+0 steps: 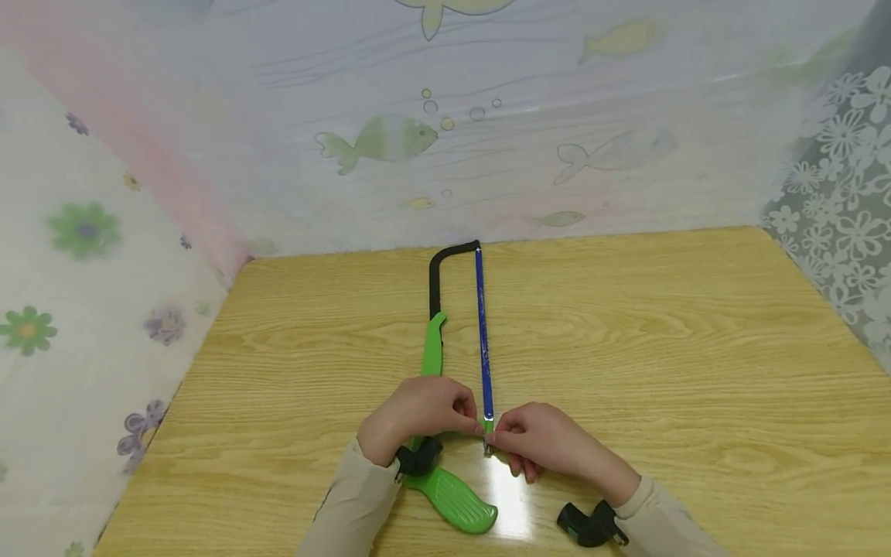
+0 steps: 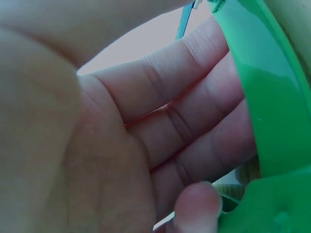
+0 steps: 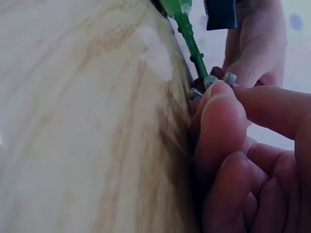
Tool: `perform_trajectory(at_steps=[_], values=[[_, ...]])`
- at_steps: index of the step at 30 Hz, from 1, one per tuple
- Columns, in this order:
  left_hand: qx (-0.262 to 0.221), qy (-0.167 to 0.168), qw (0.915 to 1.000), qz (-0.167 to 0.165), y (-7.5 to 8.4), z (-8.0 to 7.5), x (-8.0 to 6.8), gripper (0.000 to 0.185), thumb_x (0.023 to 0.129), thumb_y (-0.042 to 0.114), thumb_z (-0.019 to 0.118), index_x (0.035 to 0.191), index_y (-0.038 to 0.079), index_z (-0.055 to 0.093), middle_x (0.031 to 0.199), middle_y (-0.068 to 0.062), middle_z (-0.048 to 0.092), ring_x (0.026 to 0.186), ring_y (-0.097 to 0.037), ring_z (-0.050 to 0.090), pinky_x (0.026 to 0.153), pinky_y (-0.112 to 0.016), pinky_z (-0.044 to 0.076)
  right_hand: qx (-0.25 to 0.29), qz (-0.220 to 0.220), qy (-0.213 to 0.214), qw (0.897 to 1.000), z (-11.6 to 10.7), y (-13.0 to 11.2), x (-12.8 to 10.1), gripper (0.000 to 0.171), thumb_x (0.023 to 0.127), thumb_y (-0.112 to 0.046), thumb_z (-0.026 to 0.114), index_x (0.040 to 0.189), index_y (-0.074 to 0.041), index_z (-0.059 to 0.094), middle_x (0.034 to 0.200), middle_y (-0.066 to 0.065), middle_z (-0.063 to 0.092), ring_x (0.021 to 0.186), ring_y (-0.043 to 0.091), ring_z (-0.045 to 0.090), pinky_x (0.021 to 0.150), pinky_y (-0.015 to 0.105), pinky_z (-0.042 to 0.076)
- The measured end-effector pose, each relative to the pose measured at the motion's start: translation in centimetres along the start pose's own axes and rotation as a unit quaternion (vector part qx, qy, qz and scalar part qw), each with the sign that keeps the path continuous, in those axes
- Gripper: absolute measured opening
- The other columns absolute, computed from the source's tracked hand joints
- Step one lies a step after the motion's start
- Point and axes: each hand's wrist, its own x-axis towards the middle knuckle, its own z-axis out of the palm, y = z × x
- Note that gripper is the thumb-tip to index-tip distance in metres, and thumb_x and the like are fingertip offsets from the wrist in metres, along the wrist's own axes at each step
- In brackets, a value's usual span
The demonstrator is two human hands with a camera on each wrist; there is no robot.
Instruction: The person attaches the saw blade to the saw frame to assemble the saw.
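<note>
A hacksaw with a green handle, black bowed front and blue blade lies on the wooden table, blade toward the right. My right hand pinches the silvery wing nut at the blade's near end between thumb and fingertips. From the left, my left hand reaches over the frame and grips the hacksaw at that same end, its thumb close to the wing nut. In the left wrist view several left fingers rest against the green frame; their tips are hidden.
The wooden table reaches back to a fish-printed curtain. Flowered sheets hang at left and right. A black wrist mount on the left arm sits over the hacksaw's handle; another mount is on the right wrist.
</note>
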Motion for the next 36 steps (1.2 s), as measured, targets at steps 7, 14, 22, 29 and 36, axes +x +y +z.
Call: perform_trajectory(at_steps=[7, 14, 22, 29, 36], values=[[0.0, 0.0, 1.0, 0.002, 0.04, 0.02, -0.02, 0.014, 0.081, 0.035, 0.065, 0.069, 0.03, 0.061, 0.067, 0.016, 0.055, 0.058, -0.003, 0.048, 0.056, -0.024, 0.038, -0.035, 0.002, 0.016, 0.999, 0.32, -0.37, -0.07, 0.041, 0.088, -0.052, 0.052, 0.069, -0.018, 0.062, 0.052, -0.003, 0.058, 0.041, 0.013, 0.054, 0.048, 0.03, 0.045], [-0.001, 0.004, 1.0, 0.005, -0.03, -0.09, -0.16, 0.016, 0.081, 0.039, 0.066, 0.069, 0.03, 0.061, 0.066, 0.017, 0.055, 0.058, -0.003, 0.048, 0.057, -0.024, 0.038, -0.029, 0.001, 0.002, 1.0, 0.19, -0.35, 0.02, 0.035, 0.089, -0.045, 0.054, 0.071, -0.016, 0.061, 0.054, -0.003, 0.059, 0.042, 0.013, 0.055, 0.046, 0.03, 0.046], [-0.004, 0.0, 1.0, 0.001, -0.15, 0.04, -0.07, 0.019, 0.08, 0.044, 0.066, 0.069, 0.03, 0.06, 0.066, 0.017, 0.055, 0.058, -0.003, 0.048, 0.056, -0.024, 0.038, 0.007, -0.009, -0.015, 1.0, -0.24, 0.0, 0.02, 0.026, 0.089, -0.037, 0.058, 0.077, -0.014, 0.065, 0.057, 0.001, 0.059, 0.043, 0.015, 0.055, 0.044, 0.031, 0.046], [0.0, 0.001, 1.0, 0.003, -0.07, -0.1, 0.03, 0.02, 0.08, 0.044, 0.066, 0.068, 0.03, 0.06, 0.066, 0.016, 0.055, 0.058, -0.003, 0.048, 0.056, -0.024, 0.038, 0.028, -0.008, -0.014, 0.999, -0.43, 0.08, 0.06, 0.024, 0.088, -0.033, 0.06, 0.078, -0.011, 0.063, 0.056, 0.002, 0.058, 0.043, 0.015, 0.056, 0.044, 0.03, 0.046], [-0.003, -0.001, 1.0, 0.005, -0.05, 0.06, 0.05, 0.018, 0.08, 0.044, 0.066, 0.069, 0.03, 0.061, 0.067, 0.017, 0.055, 0.058, -0.003, 0.048, 0.056, -0.024, 0.038, 0.051, -0.003, -0.008, 0.999, -0.34, 0.26, 0.09, 0.021, 0.085, -0.032, 0.063, 0.08, -0.011, 0.061, 0.056, 0.001, 0.056, 0.041, 0.014, 0.055, 0.042, 0.028, 0.046]])
